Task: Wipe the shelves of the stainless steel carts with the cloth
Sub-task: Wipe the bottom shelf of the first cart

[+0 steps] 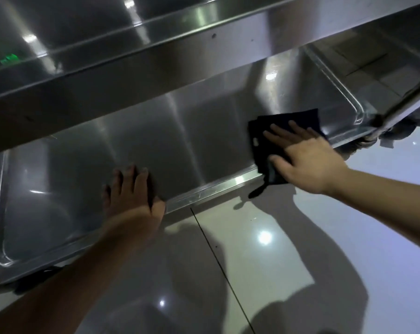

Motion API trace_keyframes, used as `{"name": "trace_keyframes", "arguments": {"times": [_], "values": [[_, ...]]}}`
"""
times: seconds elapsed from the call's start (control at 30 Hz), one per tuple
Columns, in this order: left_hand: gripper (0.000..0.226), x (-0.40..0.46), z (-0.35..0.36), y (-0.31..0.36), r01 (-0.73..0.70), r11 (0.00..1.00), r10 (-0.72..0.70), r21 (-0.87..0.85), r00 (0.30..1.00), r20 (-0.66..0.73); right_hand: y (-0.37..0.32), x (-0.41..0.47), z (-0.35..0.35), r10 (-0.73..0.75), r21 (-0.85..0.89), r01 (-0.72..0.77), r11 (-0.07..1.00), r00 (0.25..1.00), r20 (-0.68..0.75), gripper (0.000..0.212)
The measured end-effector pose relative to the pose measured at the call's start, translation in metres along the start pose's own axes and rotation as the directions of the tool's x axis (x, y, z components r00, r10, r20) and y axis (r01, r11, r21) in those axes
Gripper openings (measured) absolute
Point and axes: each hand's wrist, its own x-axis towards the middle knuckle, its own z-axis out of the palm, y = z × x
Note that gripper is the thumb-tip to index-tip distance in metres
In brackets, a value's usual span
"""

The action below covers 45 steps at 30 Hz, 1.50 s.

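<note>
cloth (pixel 286 124): soft, light, easily bunched | pressed flat on lower shelf (pixel 204 131) by spread right hand (pixel 307 160) | left hand (pixel 131 191): spread, braced on shelf | best controlled under flat palm

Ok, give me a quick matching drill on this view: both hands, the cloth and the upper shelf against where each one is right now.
1. left hand
2. right hand
3. dark cloth
4. upper shelf

A. overhangs the lower shelf's front lip
B. above both hands
C. flat on bare steel, thumb at the lip
D. pressing on the cloth

Pairs: 1-C, 2-D, 3-A, 4-B
</note>
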Motion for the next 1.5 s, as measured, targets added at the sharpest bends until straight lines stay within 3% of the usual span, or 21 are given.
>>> {"name": "trace_keyframes", "arguments": {"times": [0.07, 0.13, 0.23, 0.37, 0.57, 0.67, 0.77, 0.87, 0.93, 1.03, 1.1, 1.23, 1.4, 1.5], "values": [[0.088, 0.001, 0.000, -0.001, 0.000, 1.000, 0.000, -0.005, 1.000, 0.015, -0.012, 0.008, 0.000, -0.150, -0.026, 0.152, 0.988, 0.987, 0.051, 0.069], [0.087, 0.002, 0.001, -0.003, -0.008, 1.000, 0.008, 0.006, 1.000, 0.007, -0.007, 0.030, -0.003, -0.178, -0.039, 0.182, 0.983, 0.980, 0.089, 0.066], [0.085, 0.002, 0.002, -0.004, -0.016, 0.999, 0.015, 0.030, 1.000, 0.012, 0.031, 0.065, -0.014, 0.064, -0.054, -0.064, 0.996, 0.998, -0.010, 0.063], [0.085, 0.003, 0.002, -0.003, 0.003, 0.999, -0.005, 0.038, 1.000, 0.027, 0.097, 0.072, -0.029, 0.377, 0.033, -0.376, 0.926, 0.920, -0.104, 0.075], [0.083, 0.000, 0.008, -0.009, -0.005, 1.000, 0.005, 0.017, 1.000, 0.004, 0.071, 0.035, -0.011, 0.472, 0.069, -0.471, 0.880, 0.882, 0.000, 0.084], [0.082, 0.000, 0.009, -0.008, -0.016, 1.000, 0.016, 0.011, 1.000, -0.011, 0.030, 0.010, -0.004, 0.347, 0.079, -0.349, 0.934, 0.937, 0.037, 0.084], [0.082, 0.001, 0.010, -0.008, -0.022, 1.000, 0.022, -0.001, 1.000, -0.022, -0.026, -0.003, 0.007, 0.055, -0.006, -0.054, 0.999, 0.997, 0.047, 0.084], [0.081, 0.002, 0.009, -0.009, -0.030, 1.000, 0.030, 0.007, 0.999, -0.021, -0.064, 0.010, 0.018, -0.234, -0.007, 0.235, 0.972, 0.969, 0.083, 0.073], [0.080, 0.003, 0.010, -0.011, -0.033, 0.999, 0.034, 0.030, 0.999, -0.028, -0.066, 0.038, 0.016, -0.278, -0.013, 0.281, 0.960, 0.956, 0.095, 0.070], [0.082, 0.004, 0.011, -0.010, -0.015, 1.000, 0.015, 0.016, 1.000, -0.005, -0.035, 0.087, 0.004, -0.145, -0.067, 0.145, 0.987, 0.989, -0.006, 0.065], [0.082, 0.005, 0.012, -0.011, 0.001, 1.000, -0.001, 0.008, 1.000, 0.001, 0.005, 0.119, -0.014, 0.020, -0.007, -0.020, 1.000, 0.997, -0.080, 0.063], [0.083, 0.004, 0.011, -0.012, -0.013, 0.999, 0.012, 0.031, 0.999, 0.035, 0.091, 0.151, -0.044, 0.423, 0.103, -0.418, 0.903, 0.906, -0.031, 0.066], [0.082, 0.004, 0.008, -0.011, -0.021, 0.998, 0.017, 0.054, 0.998, 0.064, 0.084, 0.148, -0.037, 0.427, 0.178, -0.402, 0.898, 0.893, -0.139, 0.064], [0.084, 0.005, 0.007, -0.010, -0.016, 0.998, 0.010, 0.067, 0.997, 0.076, 0.035, 0.138, -0.026, 0.219, 0.117, -0.205, 0.972, 0.968, -0.123, 0.067]]}}
